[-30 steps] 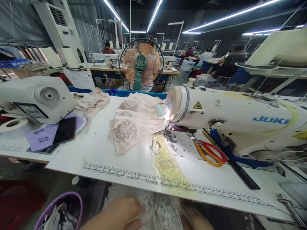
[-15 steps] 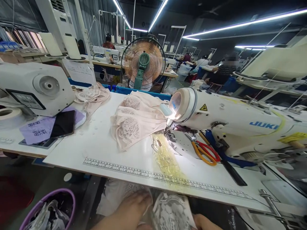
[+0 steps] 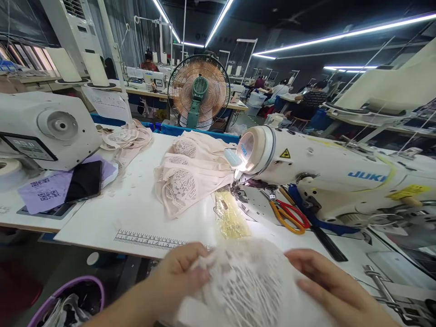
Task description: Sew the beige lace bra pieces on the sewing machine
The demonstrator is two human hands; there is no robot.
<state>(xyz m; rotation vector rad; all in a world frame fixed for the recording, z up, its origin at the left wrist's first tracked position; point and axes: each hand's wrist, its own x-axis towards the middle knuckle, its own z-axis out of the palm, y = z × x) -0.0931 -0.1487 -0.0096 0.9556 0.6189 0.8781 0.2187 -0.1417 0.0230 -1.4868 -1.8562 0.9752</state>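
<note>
A pale lace bra piece [image 3: 248, 281], smeared by motion, is held up over the front edge of the sewing table. My left hand [image 3: 177, 277] pinches its left side between thumb and fingers. At the piece's right edge, my right hand [image 3: 330, 284] grips the cloth, thumb below and forefinger above. Beyond them, a stack of pale pink lace bras [image 3: 187, 177] lies on the table beside the needle area of a JUKI sewing machine [image 3: 313, 168]. A strip of yellow film [image 3: 231, 218] lies on the tabletop just past the held piece.
Orange-and-red-handled scissors [image 3: 289, 218] lie right of the needle. At left are a phone [image 3: 83, 180], a purple paper [image 3: 44, 193], and another machine [image 3: 51, 127]. A purple-rimmed basket [image 3: 70, 284] with cloth stands below. A fan [image 3: 199, 91] stands behind the table; people sit farther back.
Both hands have risen from below the table edge, bringing the lace bra piece up over the tabletop's front. The view has shifted slightly; the stack by the machine stays put.
</note>
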